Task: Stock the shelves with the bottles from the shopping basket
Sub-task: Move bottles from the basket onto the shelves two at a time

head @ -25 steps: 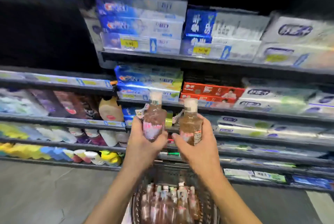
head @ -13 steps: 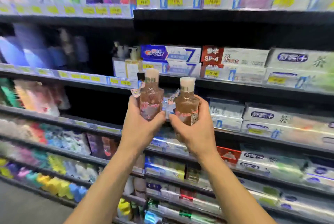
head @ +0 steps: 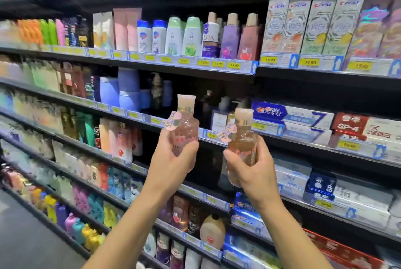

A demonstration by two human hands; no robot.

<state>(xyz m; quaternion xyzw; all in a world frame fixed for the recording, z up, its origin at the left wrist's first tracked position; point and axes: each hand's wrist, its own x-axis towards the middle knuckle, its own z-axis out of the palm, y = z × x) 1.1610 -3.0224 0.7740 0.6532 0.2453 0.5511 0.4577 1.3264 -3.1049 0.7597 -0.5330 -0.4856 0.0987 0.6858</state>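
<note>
My left hand [head: 171, 160] grips a clear pinkish bottle [head: 185, 123] with a beige cap and a floral tag, held upright. My right hand [head: 252, 168] grips a second bottle [head: 243, 136] of amber liquid with the same cap and tag, slightly lower and to the right. Both bottles are raised in front of the dark shelf bay [head: 195, 99] that holds a few pump bottles at its back. The two bottles are apart, not touching. The shopping basket is out of view.
Black store shelves [head: 173, 66] run across the view. Shampoo and body wash bottles [head: 180, 36] fill the upper shelf, toothpaste boxes [head: 303, 25] stand to the right, and Crest boxes [head: 290, 114] lie beside the bay. Grey floor [head: 26, 236] shows at lower left.
My view has swung upward and left, off the basket, to higher shelves. Both hands have risen with the bottles and moved slightly apart.
</note>
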